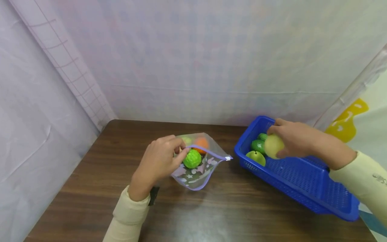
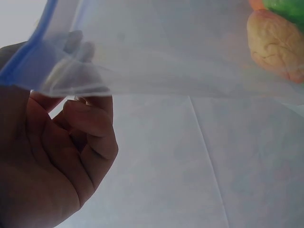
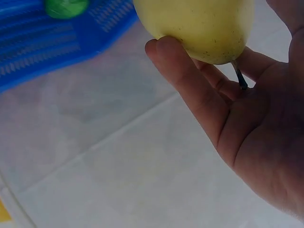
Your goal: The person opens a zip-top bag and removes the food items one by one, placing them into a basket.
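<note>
Pear (image 1: 274, 146) is up over the blue plastic basket (image 1: 293, 173), right hand (image 1: 294, 139) fingers clamped round it, with a greener pear (image 1: 256, 158) and a couple of glossy green fruits (image 1: 258, 146) sitting in there. Left hand (image 1: 160, 156) has thumb and fingers pinched on the edge of a clear zip bag (image 1: 190, 175) on the wood table (image 1: 235, 208), bumpy green fruit (image 1: 192, 159) inside.

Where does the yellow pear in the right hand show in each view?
Head: yellow pear right of centre in the right hand, blue basket behind it.
Left wrist: not in it.
Right wrist: top, right of centre, stem down.
Landmark, head and right wrist only: blue basket.
</note>
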`<action>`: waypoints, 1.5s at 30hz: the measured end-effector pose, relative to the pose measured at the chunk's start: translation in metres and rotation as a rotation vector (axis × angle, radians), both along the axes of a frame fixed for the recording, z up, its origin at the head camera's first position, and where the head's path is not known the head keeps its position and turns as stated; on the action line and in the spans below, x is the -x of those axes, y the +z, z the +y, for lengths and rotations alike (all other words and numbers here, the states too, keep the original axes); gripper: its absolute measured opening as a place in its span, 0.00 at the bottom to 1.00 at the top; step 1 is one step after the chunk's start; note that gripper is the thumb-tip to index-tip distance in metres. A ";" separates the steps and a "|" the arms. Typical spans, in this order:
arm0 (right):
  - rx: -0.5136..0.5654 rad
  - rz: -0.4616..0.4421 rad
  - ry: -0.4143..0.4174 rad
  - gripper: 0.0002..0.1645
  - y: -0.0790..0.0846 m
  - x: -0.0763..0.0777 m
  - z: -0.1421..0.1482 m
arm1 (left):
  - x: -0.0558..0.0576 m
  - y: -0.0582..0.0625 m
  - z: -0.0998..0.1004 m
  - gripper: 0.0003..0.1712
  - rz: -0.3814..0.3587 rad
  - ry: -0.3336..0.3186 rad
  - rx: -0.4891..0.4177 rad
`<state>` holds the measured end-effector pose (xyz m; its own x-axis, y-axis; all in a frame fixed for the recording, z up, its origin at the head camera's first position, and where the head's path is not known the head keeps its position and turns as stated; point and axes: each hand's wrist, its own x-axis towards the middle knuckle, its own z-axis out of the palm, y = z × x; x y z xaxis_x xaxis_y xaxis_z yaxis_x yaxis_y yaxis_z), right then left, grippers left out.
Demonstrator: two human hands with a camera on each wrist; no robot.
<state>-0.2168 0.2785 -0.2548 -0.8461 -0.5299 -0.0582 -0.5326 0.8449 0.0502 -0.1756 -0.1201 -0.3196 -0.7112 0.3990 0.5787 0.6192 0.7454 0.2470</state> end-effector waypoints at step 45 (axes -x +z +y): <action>-0.083 -0.196 -0.049 0.23 -0.094 0.017 0.013 | -0.002 0.001 0.000 0.06 -0.022 0.026 0.012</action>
<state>-0.2334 0.2914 -0.3491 -0.8387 -0.4750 -0.2663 -0.4976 0.8672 0.0204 -0.1738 -0.1204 -0.3186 -0.7342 0.3871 0.5577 0.5938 0.7644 0.2511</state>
